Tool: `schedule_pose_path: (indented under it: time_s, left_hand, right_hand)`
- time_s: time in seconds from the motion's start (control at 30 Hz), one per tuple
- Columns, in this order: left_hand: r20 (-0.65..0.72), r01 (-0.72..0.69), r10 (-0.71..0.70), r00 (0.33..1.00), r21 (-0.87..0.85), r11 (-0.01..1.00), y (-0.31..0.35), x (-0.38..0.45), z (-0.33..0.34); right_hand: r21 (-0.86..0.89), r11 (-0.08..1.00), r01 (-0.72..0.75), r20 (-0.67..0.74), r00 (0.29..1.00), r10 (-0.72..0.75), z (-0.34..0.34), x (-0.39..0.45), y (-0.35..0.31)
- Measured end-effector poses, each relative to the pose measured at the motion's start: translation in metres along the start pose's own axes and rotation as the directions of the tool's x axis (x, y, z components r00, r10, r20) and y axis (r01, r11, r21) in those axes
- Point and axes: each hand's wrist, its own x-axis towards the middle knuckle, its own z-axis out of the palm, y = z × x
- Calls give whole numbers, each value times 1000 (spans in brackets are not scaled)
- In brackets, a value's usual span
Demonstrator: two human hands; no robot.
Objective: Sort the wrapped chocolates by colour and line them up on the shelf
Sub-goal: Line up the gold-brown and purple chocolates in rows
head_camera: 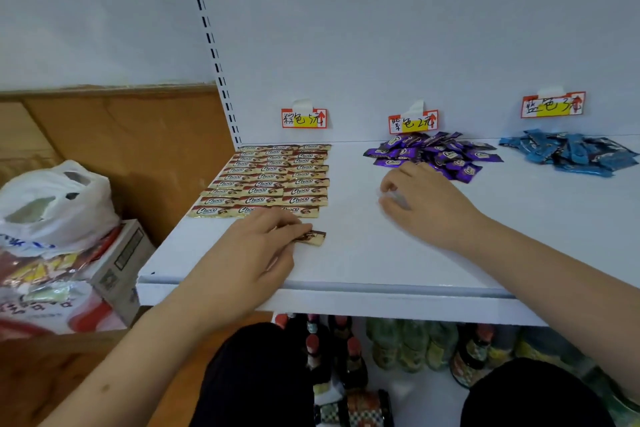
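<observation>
Shelf (381, 263), white, carries three groups of wrapped chocolates under handwritten price labels (304, 118). Brown-and-gold Choco bars (273, 180) lie in neat rows at the left; purple chocolates (436, 154) sit in a loose heap in the middle, blue chocolates (571, 152) in another heap at the right. The left hand (258, 250) rests on the shelf, its fingertips pinching a single brown bar (313, 238) just in front of the rows. The right hand (420, 203) hovers beside the purple heap, fingers loosely curled; whether it holds anything I cannot tell. A white plastic bag (52, 204) sits on a carton (121, 256) at far left.
</observation>
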Motion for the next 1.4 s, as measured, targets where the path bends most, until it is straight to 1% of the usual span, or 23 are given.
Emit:
schedule_pose_path:
  time_s: [0.1, 0.17, 0.3, 0.4, 0.5, 0.63, 0.7, 0.77, 0.83, 0.97, 1.17, 1.3, 1.4]
  left_hand:
    - [-67, 132, -132, 989, 0, 991, -21, -25, -10]
    - [-110, 167, -167, 980, -3, 986, -23, -38, -12]
    - [-102, 177, -175, 979, 8, 984, -23, -49, -10]
    - [-125, 244, -238, 963, 39, 969, -36, -52, -13]
    - [-112, 297, -289, 951, 64, 953, -44, -52, -16]
    - [-108, 371, -373, 922, -31, 928, -48, -51, -19]
    - [-100, 350, -352, 931, -33, 936, -50, -52, -18]
    - [-118, 330, -328, 937, -1, 944, -54, -52, -18]
    - [-137, 341, -335, 932, 20, 940, -57, -52, -18]
    - [-138, 353, -349, 927, 8, 935, -61, -50, -17]
    - [-155, 319, -315, 936, -1, 948, -62, -48, -18]
    - [-194, 288, -284, 939, -13, 958, -60, -43, -18]
    - [-249, 256, -255, 934, -27, 966, -55, -28, -20]
  right_hand:
    - [8, 1000, 9, -8, 1000, -9, -1, 1, 1]
    - [10, 1000, 25, -12, 1000, -24, -1, 0, 3]
    - [20, 1000, 23, -6, 1000, -23, -1, -1, 5]
    - [14, 1000, 12, -8, 1000, -12, -1, -1, 5]
    - [8, 1000, 0, 0, 1000, 0, -3, -1, 3]
    - [19, 1000, -5, 4, 1000, 5, -4, -1, 3]
    - [21, 1000, -2, 12, 1000, 2, -4, -1, 3]
    - [24, 1000, -4, 20, 1000, 4, -4, -1, 3]
    - [28, 1000, -11, 19, 1000, 11, -4, -1, 3]
    - [32, 999, -4, 8, 1000, 4, -3, -2, 3]
    - [28, 1000, -12, -1, 1000, 12, -2, -2, 5]
    - [10, 1000, 1, -25, 1000, -1, -3, -3, 5]
    - [22, 1000, 3, -15, 1000, -2, -6, -3, 4]
